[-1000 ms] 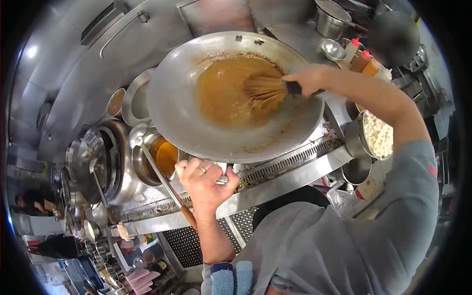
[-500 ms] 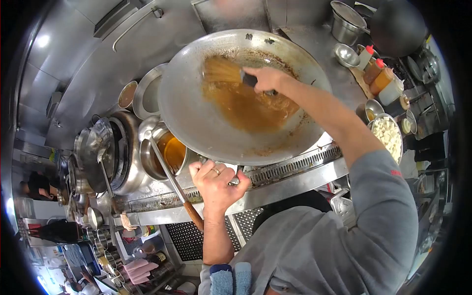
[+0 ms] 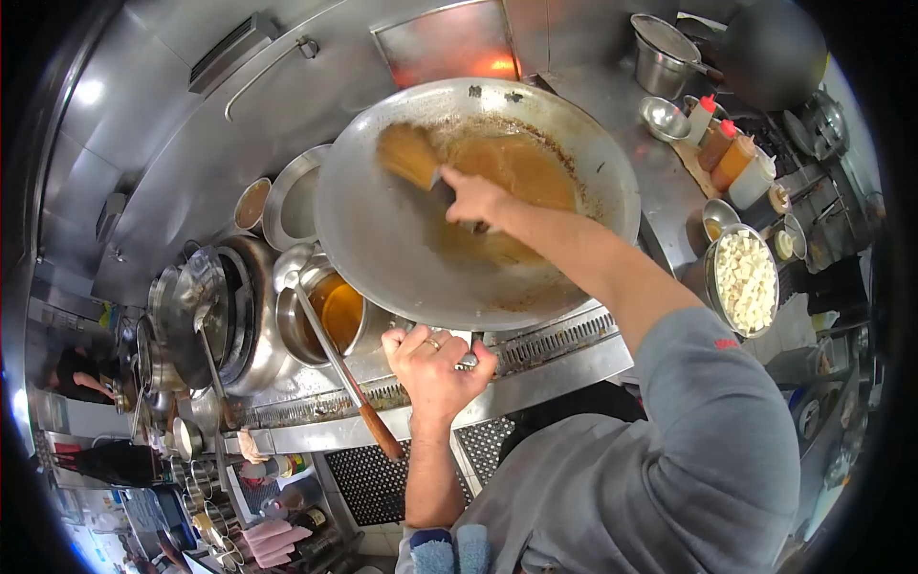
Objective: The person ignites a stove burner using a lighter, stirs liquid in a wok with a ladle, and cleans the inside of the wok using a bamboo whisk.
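A large steel wok (image 3: 359, 258) stands over the range with brown liquid (image 3: 521, 172) in it and dark residue along its far inner wall. My right hand (image 3: 475, 199) is closed around the dark handle of a wok brush (image 3: 409, 153). Its tan bristles, blurred by motion, are against the upper left inside of the wok. At the near rim my left hand (image 3: 435, 368) is wrapped around the wok's metal handle (image 3: 468, 362), which is mostly hidden by my fingers.
Left of the wok, a ladle (image 3: 335, 354) rests across a pot of amber liquid (image 3: 339, 311). A steel bowl (image 3: 287, 206) sits behind it. Squeeze bottles (image 3: 732, 161) and a bowl of pale cubes (image 3: 746, 282) stand on the right. A slotted drain (image 3: 545, 352) runs along the front.
The brush and my right hand have moved left and slightly down, while the brown liquid has shifted toward the upper right. An orange glow now shows on the panel behind the wok.
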Demonstrator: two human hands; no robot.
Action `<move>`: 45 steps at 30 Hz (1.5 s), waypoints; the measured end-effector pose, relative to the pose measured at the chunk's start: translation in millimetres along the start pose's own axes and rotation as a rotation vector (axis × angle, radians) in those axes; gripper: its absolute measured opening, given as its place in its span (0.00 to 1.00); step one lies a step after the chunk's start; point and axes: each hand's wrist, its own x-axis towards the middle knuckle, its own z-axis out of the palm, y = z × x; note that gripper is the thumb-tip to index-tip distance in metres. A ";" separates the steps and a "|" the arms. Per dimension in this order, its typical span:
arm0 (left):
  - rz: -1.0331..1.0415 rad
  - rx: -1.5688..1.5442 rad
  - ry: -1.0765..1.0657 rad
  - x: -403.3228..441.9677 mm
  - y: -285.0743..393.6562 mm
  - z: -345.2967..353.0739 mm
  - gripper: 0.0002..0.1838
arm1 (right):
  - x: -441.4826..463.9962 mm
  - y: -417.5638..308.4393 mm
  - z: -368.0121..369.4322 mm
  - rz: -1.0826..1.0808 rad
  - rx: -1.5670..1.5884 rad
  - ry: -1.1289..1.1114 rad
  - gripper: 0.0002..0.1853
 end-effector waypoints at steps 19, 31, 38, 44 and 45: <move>-0.021 -0.002 -0.001 3.7 7.6 -2.3 0.11 | 31.8 3.0 -24.6 0.013 0.037 0.048 0.55; -0.008 0.008 0.010 2.9 7.7 0.0 0.13 | 25.6 -1.1 -26.3 -0.109 -0.024 -0.015 0.52; -0.015 0.016 0.001 3.0 7.0 -1.1 0.13 | 35.1 4.3 -19.1 -0.160 -0.076 0.015 0.49; -0.024 0.012 0.006 2.5 7.6 -1.3 0.11 | 29.4 8.6 -45.6 0.091 0.165 0.029 0.44; -0.024 0.005 0.010 2.4 7.8 -1.1 0.11 | 25.2 4.3 -38.4 0.142 0.148 0.047 0.45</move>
